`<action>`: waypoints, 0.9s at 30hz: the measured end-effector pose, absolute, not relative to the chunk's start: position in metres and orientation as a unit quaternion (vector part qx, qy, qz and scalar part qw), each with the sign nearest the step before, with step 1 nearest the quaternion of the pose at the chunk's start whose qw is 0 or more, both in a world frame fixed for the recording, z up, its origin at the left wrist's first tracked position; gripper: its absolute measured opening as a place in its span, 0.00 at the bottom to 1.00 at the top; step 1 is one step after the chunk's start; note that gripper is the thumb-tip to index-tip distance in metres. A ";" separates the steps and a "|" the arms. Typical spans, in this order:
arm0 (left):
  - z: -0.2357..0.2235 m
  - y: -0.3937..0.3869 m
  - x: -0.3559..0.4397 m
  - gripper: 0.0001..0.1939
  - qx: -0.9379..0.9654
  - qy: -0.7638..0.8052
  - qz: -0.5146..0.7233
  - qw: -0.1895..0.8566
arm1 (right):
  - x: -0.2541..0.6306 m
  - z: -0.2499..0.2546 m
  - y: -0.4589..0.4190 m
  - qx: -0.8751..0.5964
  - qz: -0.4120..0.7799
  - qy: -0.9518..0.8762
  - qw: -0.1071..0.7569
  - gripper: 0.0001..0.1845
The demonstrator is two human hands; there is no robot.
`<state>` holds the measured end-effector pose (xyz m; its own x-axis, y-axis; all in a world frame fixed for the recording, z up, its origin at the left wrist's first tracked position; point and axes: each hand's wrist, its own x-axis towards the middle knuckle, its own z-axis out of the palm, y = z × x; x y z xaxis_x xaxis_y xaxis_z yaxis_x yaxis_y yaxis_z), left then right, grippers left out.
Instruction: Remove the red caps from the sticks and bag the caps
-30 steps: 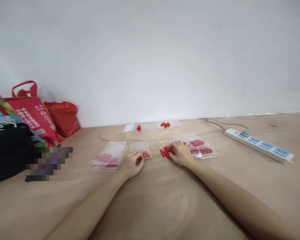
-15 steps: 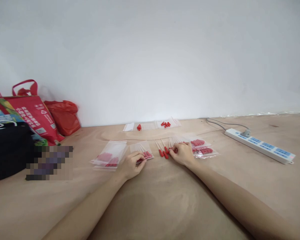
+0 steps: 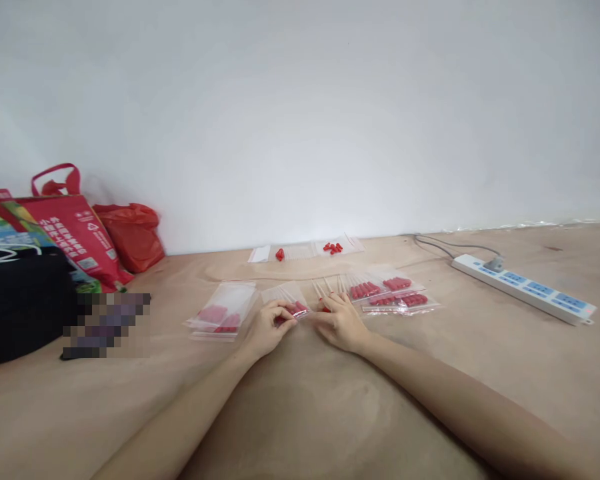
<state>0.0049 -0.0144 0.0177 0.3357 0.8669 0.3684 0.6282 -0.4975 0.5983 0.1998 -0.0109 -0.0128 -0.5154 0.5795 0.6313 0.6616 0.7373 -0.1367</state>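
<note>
My left hand [image 3: 269, 327] is closed at the fingertips on the near edge of a small clear zip bag [image 3: 279, 293]. Several thin pale sticks with red ends [image 3: 298, 308] show inside that bag. My right hand [image 3: 344, 325] lies over loose sticks of the same kind [image 3: 319, 288], its fingers stretched forward and its thumb side close to the bag's right corner. The fingers hide most of their red ends. Beside my right hand lie filled clear bags [image 3: 403, 300] with rows of red ends. Left of my left hand is a stack of clear bags [image 3: 235, 300] with red ends showing through.
Against the wall lie a clear bag [image 3: 300, 252], a red piece [image 3: 280, 255] and several small red pieces [image 3: 333, 248]. A plugged-in power strip [image 3: 525, 288] is at right. Red bags [image 3: 130, 233], a black item [image 3: 25, 307] and a pixelated object [image 3: 107, 327] stand at left.
My right hand has moved left and nearer, from the right of the loose sticks to over them, uncovering a filled bag. My left hand keeps its hold on the bag.
</note>
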 end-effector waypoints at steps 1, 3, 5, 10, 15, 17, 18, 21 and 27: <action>0.018 -0.014 0.005 0.05 0.796 0.469 0.336 0.181 | 0.199 -0.014 -0.010 -0.353 -0.067 -0.869 0.340 0.12; 0.017 -0.013 0.004 0.04 0.793 0.470 0.338 0.187 | 0.198 -0.014 -0.007 -0.349 -0.074 -0.870 0.341 0.10; 0.017 -0.012 0.004 0.04 0.791 0.470 0.339 0.196 | 0.195 -0.015 -0.004 -0.351 -0.077 -0.869 0.341 0.09; 0.014 -0.010 0.002 0.04 0.789 0.461 0.347 0.209 | 0.182 -0.017 0.002 -0.350 -0.104 -0.863 0.350 0.07; 0.014 -0.010 0.002 0.05 0.784 0.461 0.365 0.198 | 0.175 -0.018 0.005 -0.329 -0.134 -0.857 0.373 0.07; 0.015 -0.012 0.004 0.06 0.790 0.457 0.365 0.183 | 0.176 -0.019 0.004 -0.326 -0.137 -0.854 0.382 0.07; 0.015 -0.012 0.004 0.06 0.795 0.453 0.363 0.175 | 0.177 -0.019 0.004 -0.325 -0.139 -0.853 0.385 0.07; 0.015 -0.013 0.005 0.06 0.806 0.445 0.356 0.161 | 0.178 -0.019 0.002 -0.314 -0.148 -0.853 0.390 0.08; 0.012 -0.012 0.005 0.08 0.826 0.414 0.350 0.155 | 0.177 -0.017 0.002 -0.302 -0.141 -0.855 0.397 0.08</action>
